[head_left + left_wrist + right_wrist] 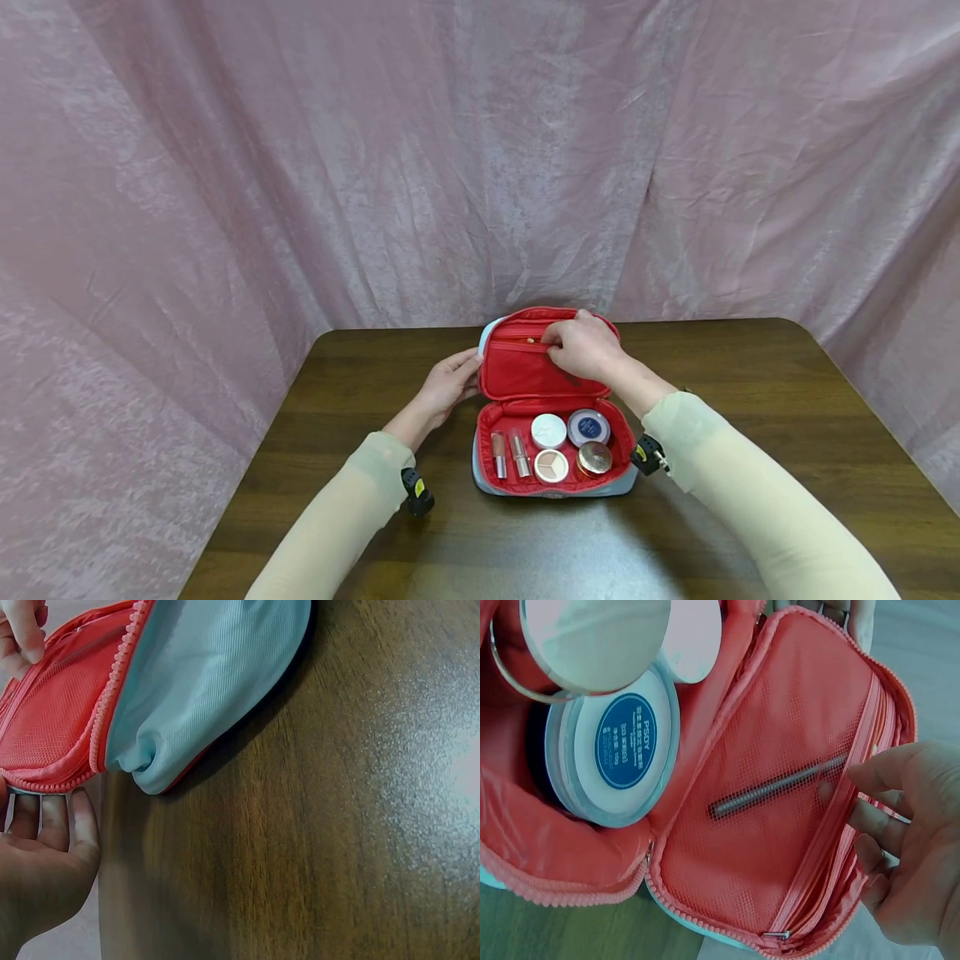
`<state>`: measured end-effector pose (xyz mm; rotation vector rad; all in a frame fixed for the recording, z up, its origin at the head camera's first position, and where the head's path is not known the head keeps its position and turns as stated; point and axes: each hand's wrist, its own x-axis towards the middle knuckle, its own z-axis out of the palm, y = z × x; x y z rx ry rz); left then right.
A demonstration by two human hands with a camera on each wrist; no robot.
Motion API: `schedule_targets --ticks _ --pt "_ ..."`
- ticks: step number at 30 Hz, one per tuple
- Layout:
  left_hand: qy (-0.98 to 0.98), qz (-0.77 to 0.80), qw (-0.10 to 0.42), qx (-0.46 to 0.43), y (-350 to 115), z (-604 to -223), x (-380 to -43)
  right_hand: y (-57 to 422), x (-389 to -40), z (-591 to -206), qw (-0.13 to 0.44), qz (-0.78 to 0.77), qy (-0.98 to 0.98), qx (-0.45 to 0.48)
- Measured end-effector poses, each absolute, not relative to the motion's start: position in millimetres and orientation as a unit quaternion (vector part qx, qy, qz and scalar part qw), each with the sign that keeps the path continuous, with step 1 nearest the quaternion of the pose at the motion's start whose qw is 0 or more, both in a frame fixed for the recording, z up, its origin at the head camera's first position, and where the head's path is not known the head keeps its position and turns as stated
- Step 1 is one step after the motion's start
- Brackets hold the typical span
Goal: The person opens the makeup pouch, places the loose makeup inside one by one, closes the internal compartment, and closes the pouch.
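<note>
An unzipped cosmetic bag [491,487], light blue outside and red inside, lies with its lid raised. My left hand [446,385] holds the lid's left edge, thumb inside and fingers behind. In the lid is a red mesh pocket [742,855] with a slim dark grey pencil-like stick [780,784] behind the mesh. My right hand [911,832] pinches the pocket's zipped edge beside the stick's upper end; one fingertip shows faintly through the mesh. The base holds two lip tubes [519,454], a white round case [549,431], a blue-labelled jar [626,742], a three-colour palette [551,467] and a gold-rimmed compact [595,457].
The bag stands near the far edge of a dark wooden table [360,367]. Pink velvet curtains [450,167] hang behind and to both sides. A zip pull [777,934] sits at one end of the pocket's zip.
</note>
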<state>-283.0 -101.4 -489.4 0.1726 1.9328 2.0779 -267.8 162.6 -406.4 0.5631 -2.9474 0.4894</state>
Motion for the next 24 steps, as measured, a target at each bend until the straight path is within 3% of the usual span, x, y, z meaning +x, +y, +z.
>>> schedule_targets --ticks 24 --pt "0.679 0.717 0.149 0.051 -102.8 -488.2 -281.4 151.0 -264.4 -400.8 0.027 0.134 -0.972 0.191"
